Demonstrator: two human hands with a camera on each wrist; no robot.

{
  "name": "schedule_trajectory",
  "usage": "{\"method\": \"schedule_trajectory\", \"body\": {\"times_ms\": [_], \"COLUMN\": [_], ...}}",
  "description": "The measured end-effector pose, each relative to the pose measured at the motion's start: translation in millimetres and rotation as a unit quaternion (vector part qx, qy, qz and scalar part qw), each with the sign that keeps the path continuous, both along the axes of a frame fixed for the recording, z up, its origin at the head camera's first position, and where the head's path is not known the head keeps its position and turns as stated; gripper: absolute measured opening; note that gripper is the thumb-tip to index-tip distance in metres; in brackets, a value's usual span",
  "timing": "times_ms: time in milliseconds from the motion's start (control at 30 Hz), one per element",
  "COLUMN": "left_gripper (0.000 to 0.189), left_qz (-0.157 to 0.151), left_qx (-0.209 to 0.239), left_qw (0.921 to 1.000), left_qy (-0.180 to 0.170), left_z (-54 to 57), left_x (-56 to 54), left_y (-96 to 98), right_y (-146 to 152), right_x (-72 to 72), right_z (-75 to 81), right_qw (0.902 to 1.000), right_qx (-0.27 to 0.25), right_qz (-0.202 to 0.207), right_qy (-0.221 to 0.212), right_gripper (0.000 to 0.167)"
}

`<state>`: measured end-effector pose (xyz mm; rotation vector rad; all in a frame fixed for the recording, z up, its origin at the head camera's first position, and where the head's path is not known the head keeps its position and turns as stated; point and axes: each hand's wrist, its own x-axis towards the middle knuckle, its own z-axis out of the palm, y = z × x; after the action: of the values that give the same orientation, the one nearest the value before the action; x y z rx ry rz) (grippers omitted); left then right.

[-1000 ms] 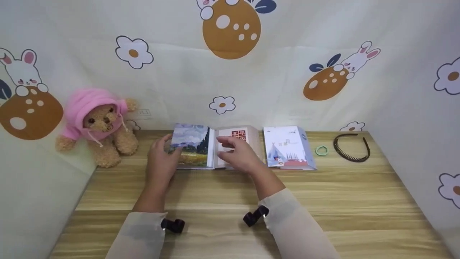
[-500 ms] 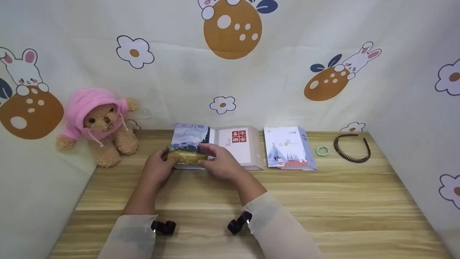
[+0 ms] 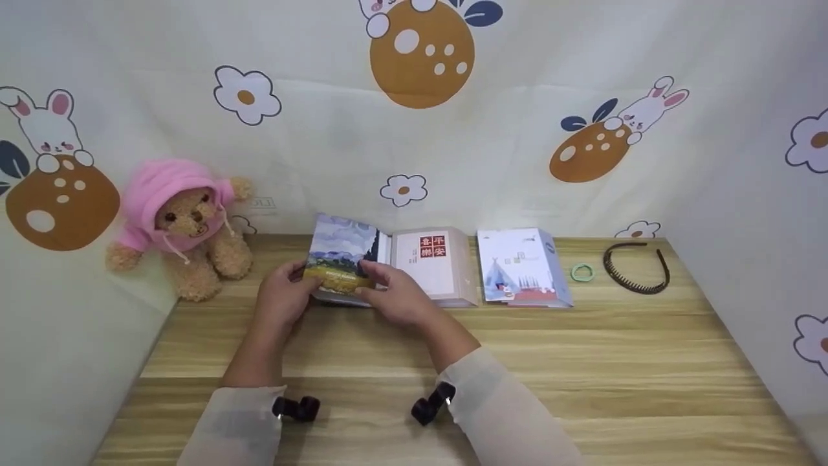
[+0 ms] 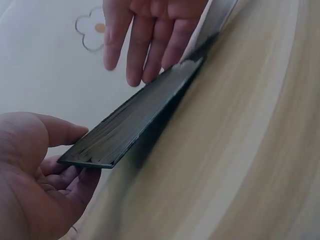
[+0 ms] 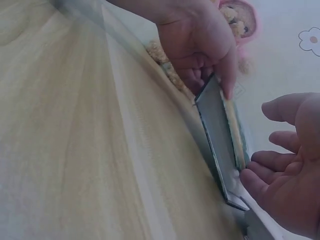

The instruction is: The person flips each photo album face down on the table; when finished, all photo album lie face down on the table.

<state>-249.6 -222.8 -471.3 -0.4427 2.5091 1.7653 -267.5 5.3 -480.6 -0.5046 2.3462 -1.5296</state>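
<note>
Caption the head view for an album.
A person's left hand grips a landscape-covered book, right hand beside it; a pink-hooded teddy bear sits nearby.

From above, the landscape-covered book (image 3: 341, 248) hides part of the left hand (image 3: 283, 296); beyond the grip, a printed rabbit (image 3: 377, 25) is cut off.

left grip (image 4: 37, 175) pinches book (image 4: 135, 115) end; right grip (image 4: 160, 12) near book; wooden table (image 4: 225, 140).

Teddy (image 3: 176, 228) seated at back L corner of tabletop (image 3: 582, 362); beige bk (image 3: 420, 275) & white bk (image 3: 517, 265) laid along back edge; dk headband (image 3: 621, 282) set nr back R corner, grn ring (image 3: 582, 280) beside.
</note>
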Motion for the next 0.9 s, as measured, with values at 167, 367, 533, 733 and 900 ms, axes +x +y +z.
{"method": "schedule_trajectory", "body": {"times_ms": [167, 367, 533, 733, 900], "left_gripper": [0.059, 0.056, 0.052, 0.049, 0.057], "left_qz": [0.014, -0.005, -0.042, -0.061, -0.088], "left_qx": [0.026, 0.04, 0.042, 0.068, 0.126], "left_qw": [0.9989, 0.9981, 0.9936, 0.9868, 0.9843], "left_qy": [0.037, 0.047, 0.097, 0.134, 0.087], "left_z": [19.2, 29.5, 29.9, 26.7, 20.7], "left_x": [6.9, 13.7, 17.0, 16.3, 13.4], "left_y": [20.5, 40.4, 48.1, 49.9, 49.8], "right_y": [5.8, 11.1, 13.1, 14.3, 15.5], "right_x": [-1.2, -2.0, -1.1, -1.0, -1.1], "right_z": [6.5, 11.9, 19.2, 27.8, 27.1], "right_qw": [0.9998, 0.9985, 0.993, 0.9803, 0.9762], "right_qx": [-0.018, -0.052, -0.108, -0.187, -0.202], "right_qz": [-0.005, -0.014, -0.016, -0.011, -0.009], "right_qy": [0.011, -0.009, -0.046, -0.064, -0.078], "right_gripper": [0.063, 0.062, 0.062, 0.058, 0.062]}}
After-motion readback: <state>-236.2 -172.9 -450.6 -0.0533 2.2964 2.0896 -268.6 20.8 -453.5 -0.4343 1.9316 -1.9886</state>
